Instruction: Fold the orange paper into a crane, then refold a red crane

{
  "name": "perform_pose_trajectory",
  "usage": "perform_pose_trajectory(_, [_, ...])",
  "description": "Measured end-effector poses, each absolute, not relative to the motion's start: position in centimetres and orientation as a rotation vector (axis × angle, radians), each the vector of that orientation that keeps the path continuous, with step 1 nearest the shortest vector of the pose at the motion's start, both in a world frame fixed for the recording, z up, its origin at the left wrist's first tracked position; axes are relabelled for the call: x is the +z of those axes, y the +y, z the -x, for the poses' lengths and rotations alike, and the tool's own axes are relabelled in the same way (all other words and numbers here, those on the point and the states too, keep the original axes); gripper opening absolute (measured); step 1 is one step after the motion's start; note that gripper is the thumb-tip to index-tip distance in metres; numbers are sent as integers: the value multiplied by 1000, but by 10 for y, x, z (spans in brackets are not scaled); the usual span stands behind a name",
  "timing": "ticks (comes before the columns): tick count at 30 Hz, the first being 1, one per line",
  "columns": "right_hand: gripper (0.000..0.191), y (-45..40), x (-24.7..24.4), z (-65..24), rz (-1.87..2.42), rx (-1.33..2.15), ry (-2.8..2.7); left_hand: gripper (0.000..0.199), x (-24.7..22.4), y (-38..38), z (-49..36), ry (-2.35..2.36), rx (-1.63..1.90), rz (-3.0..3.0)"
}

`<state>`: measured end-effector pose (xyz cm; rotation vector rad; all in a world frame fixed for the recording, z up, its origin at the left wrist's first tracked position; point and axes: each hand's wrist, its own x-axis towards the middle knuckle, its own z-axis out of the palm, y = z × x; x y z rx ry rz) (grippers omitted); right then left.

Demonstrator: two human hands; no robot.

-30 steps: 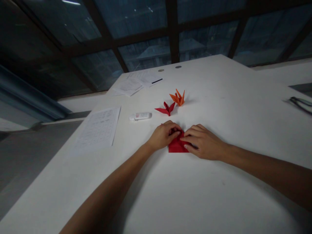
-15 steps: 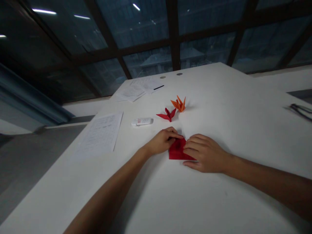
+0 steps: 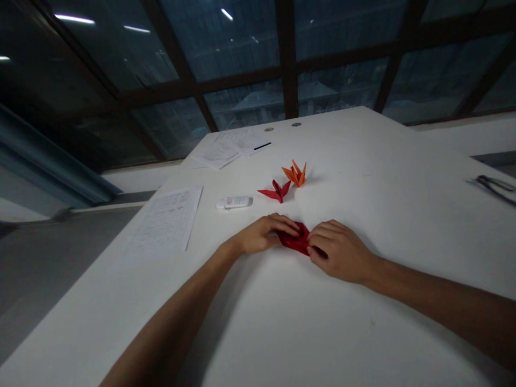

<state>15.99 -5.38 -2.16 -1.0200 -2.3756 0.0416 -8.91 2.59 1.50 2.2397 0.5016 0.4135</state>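
Between my two hands is a piece of folded red paper [image 3: 296,243], its near edge curled up off the white table [image 3: 346,333]. My left hand [image 3: 268,233] grips its left side, with the fingers over the top and the thumb underneath. Closed in a pinch, my right hand [image 3: 338,250] has hold of the right edge, where the fingers cover part of the paper. Just beyond the hands stand a red paper crane [image 3: 278,191] and an orange paper crane [image 3: 297,174].
A white correction tape or glue case [image 3: 234,202] lies left of the cranes. Printed sheets [image 3: 167,220] rest on the left side, and more papers [image 3: 220,150] with a black pen [image 3: 262,145] lie at the back. Glasses [image 3: 495,185] sit far right.
The red paper lay flat under my hands; now its near edge is lifted and bent. My right thumb has closed from the table onto the paper, and my left thumb has gone underneath.
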Motion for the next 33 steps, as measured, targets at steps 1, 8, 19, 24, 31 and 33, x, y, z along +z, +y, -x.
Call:
perform_pose_trajectory(1, [13,-54,-21,-160,1039,70,-2363,31,17,25,88,529,401,-2248])
perform_pose_trajectory(8, [22,-54,-17,-161,1047,119,-2370,28,12,16,75,636,455,-2330])
perform_pose_trajectory(19, [25,-54,-24,-161,1112,171,-2282,29,11,16,76,647,473,-2227])
perform_pose_trajectory(24, [23,-53,-20,-162,1065,158,-2362,9,4,14,72,817,488,-2300])
perform_pose_trajectory(31, [13,-52,-19,-163,1034,189,-2420,36,0,13,71,891,505,-2296])
perform_pose_trajectory(33, [14,-53,-18,-162,1035,199,-2419,41,0,13,71,882,522,-2334])
